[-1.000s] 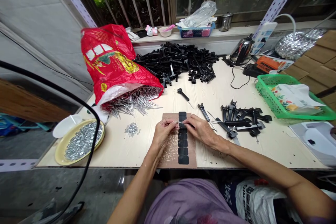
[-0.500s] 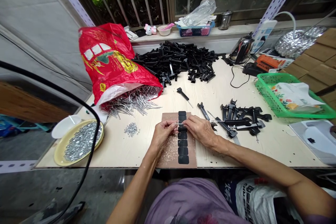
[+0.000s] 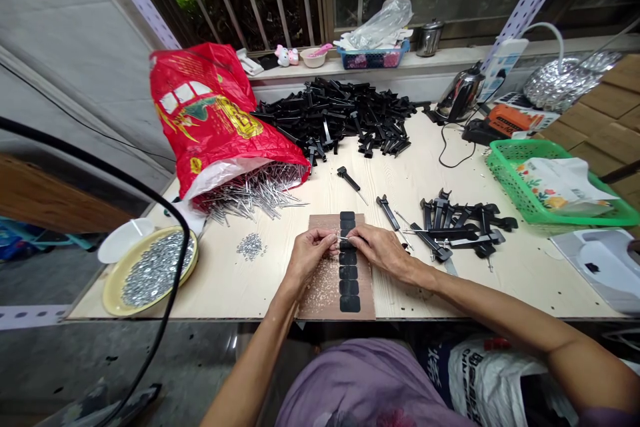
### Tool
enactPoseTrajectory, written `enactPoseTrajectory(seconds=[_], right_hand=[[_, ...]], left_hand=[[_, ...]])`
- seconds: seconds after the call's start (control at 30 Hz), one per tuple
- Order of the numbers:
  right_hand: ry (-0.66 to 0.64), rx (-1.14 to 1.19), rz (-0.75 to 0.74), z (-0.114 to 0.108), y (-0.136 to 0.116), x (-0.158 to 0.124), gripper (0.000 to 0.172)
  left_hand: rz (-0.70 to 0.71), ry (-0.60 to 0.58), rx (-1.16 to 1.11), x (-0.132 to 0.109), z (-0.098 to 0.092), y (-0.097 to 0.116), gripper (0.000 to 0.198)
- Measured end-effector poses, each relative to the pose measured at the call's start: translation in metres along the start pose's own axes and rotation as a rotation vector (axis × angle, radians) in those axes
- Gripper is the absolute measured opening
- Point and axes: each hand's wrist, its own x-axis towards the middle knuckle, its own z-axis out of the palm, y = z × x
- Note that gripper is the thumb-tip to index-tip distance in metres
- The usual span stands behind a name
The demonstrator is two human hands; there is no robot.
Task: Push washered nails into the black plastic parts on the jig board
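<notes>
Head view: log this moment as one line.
left hand: pinching thin metal piece | right hand: pinching same piece | below: brown board, black pads

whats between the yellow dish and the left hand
In the head view, a small heap of shiny metal pieces lies on the tabletop between the yellow dish and left hand.
</notes>
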Motion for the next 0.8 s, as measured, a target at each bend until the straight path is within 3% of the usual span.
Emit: enactPoseTrajectory(seconds=[0.23, 0.33, 0.43, 0.63, 0.73, 0.8], right_hand=[[-0.008, -0.087, -0.095, 0.001, 0.000, -0.002, 0.024], [-0.050, -0.014, -0.078, 0.002, 0.001, -0.001, 0.028], [-0.046, 0.097, -0.068, 0.002, 0.000, 0.001, 0.021], [-0.016, 0.075, -0.124, 0.002, 0.000, 0.002, 0.023], [-0.014, 0.094, -0.044, -0.007, 0.007, -0.005, 0.022], [-0.015, 0.107, 0.056, -0.013, 0.013, -0.014, 0.022]], left_hand=[[-0.008, -0.050, 0.041, 0.001, -0.005, -0.003, 0.030], [-0.004, -0.057, 0.051, 0.001, -0.006, -0.001, 0.030], [-0.023, -0.066, 0.048, 0.002, -0.006, -0.001, 0.031], [-0.042, -0.099, 0.070, 0.005, -0.004, -0.005, 0.032], [0.038, -0.081, 0.241, 0.000, -0.003, -0.001, 0.037], [0.181, 0.044, 0.444, -0.008, -0.005, 0.003, 0.043]])
